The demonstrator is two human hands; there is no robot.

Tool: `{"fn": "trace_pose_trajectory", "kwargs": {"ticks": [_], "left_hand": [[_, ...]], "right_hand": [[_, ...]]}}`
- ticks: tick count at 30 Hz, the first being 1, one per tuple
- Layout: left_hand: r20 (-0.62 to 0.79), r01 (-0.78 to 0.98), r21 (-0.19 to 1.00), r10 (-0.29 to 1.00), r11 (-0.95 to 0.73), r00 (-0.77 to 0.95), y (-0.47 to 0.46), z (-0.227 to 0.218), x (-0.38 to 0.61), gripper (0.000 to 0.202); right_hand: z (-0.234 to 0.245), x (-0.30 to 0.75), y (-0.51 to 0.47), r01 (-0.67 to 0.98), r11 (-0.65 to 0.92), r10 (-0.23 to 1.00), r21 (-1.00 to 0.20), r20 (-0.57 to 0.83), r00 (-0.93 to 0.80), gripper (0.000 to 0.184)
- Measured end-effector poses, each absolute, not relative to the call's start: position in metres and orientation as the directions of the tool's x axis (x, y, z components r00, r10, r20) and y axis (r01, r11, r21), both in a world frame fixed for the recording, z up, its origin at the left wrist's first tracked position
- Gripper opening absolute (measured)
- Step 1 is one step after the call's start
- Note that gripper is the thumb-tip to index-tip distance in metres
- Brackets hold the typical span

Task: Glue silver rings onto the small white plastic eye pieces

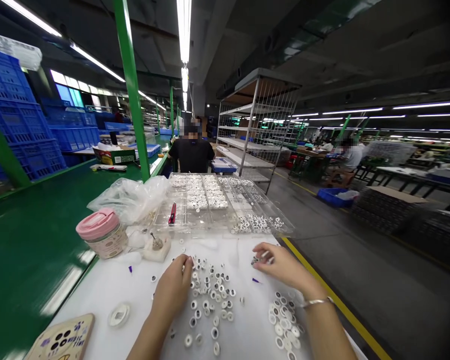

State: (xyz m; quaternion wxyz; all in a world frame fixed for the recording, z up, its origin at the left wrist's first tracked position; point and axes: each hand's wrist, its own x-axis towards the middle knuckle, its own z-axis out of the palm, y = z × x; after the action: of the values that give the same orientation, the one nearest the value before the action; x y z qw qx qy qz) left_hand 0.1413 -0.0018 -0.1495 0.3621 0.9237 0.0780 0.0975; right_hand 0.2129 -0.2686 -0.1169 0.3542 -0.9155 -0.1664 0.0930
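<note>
My left hand (pixel 173 287) rests on the white work surface (pixel 108 285), fingers curled and pinched at the edge of a scatter of small white ring parts (pixel 210 295). What the fingertips pinch is too small to name. My right hand (pixel 279 265) is to the right, its fingers pinched on a small metal tool or part. A second heap of white rings (pixel 285 320) lies below my right wrist, which wears a silver bracelet.
A clear compartment tray (pixel 210 200) holding sorted rings and a red pen stands behind. A pink-lidded jar (pixel 102 232), a plastic bag (pixel 129 197), a tape roll (pixel 119 315) and a phone (pixel 62 340) lie left. A person in black (pixel 191 150) sits ahead; an aisle runs right.
</note>
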Motion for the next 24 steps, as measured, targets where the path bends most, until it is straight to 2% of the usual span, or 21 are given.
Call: {"fn": "trace_pose_trajectory", "kwargs": {"ticks": [2,7,10,15,19,21,22,24], "left_hand": [[0.134,0.075,0.685,0.226,-0.724,0.965,-0.002,-0.15,0.142,0.035],[0.179,0.05,0.699,0.242,-0.714,0.954,-0.004,-0.151,0.143,0.039],[0.187,0.036,0.724,0.247,-0.689,0.951,-0.005,-0.152,0.142,0.039],[0.226,0.019,0.709,0.251,-0.705,0.941,-0.006,-0.155,0.143,0.042],[0.264,-0.028,0.709,0.229,-0.705,0.937,-0.007,-0.156,0.143,0.041],[0.279,-0.048,0.712,0.22,-0.7,0.935,-0.008,-0.157,0.143,0.041],[0.288,-0.059,0.71,0.213,-0.702,0.934,-0.008,-0.157,0.143,0.04],[0.313,-0.083,0.705,0.203,-0.704,0.928,-0.008,-0.158,0.144,0.04]], "right_hand": [[-0.11,0.205,-0.292,0.158,-0.731,0.327,-0.664,-0.137,0.935,0.034],[-0.104,0.193,-0.32,0.0,-0.793,0.234,-0.609,-0.305,0.923,0.041],[-0.093,0.191,-0.316,-0.021,-0.806,0.203,-0.592,-0.31,0.929,0.044],[-0.079,0.176,-0.311,0.05,-0.835,0.196,-0.547,-0.211,0.958,0.053],[-0.112,0.143,-0.31,0.14,-0.895,0.227,-0.424,-0.163,0.96,0.085],[-0.139,0.124,-0.305,0.136,-0.931,0.217,-0.34,-0.214,0.952,0.1],[-0.152,0.117,-0.302,0.14,-0.941,0.219,-0.308,-0.239,0.946,0.099],[-0.173,0.105,-0.296,0.194,-0.946,0.252,-0.261,-0.213,0.944,0.086]]}}
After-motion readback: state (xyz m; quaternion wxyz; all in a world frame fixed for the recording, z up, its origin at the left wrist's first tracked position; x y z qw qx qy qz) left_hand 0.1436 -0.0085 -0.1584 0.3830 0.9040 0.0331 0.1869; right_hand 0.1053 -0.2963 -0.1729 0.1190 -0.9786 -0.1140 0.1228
